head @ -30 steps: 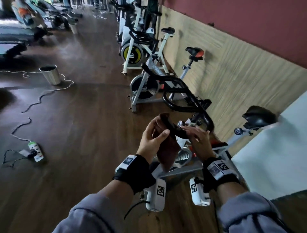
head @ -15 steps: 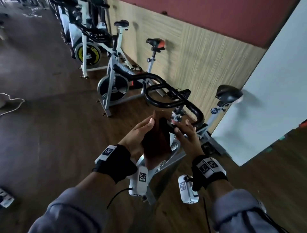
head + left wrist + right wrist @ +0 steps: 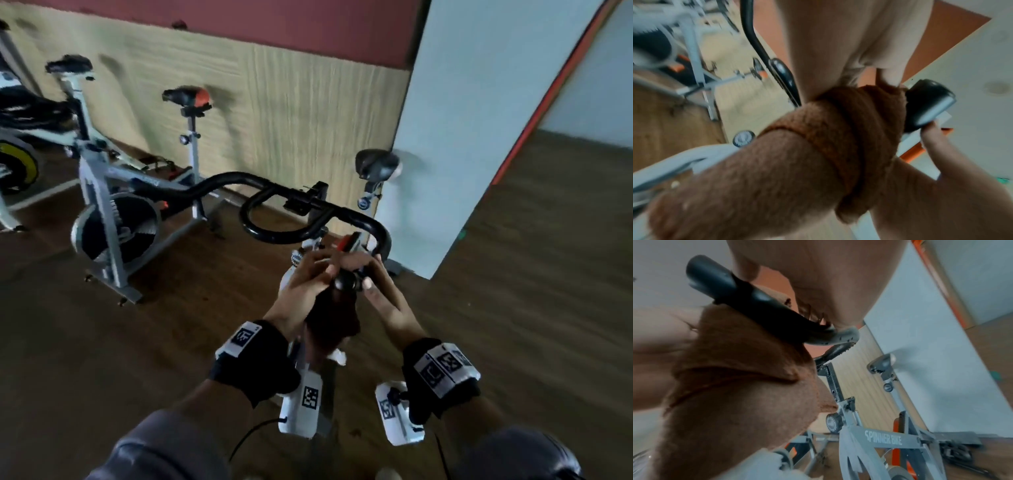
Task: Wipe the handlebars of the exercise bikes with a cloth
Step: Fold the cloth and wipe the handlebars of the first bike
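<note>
Wooden floor [image 3: 102,342], three bikes, one cloth [image 3: 330,322]

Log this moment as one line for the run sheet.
step: wiping handlebar end | left hand: holds brown cloth | right hand: fingers on handlebar end | cloth at bar end

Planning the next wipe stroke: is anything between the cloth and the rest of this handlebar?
Nothing visible separates them: the left hand holds the cloth at the handlebar end, where the right hand also grips.

Head looks down; wrist views, close, share the handlebar [image 3: 310,219].
</note>
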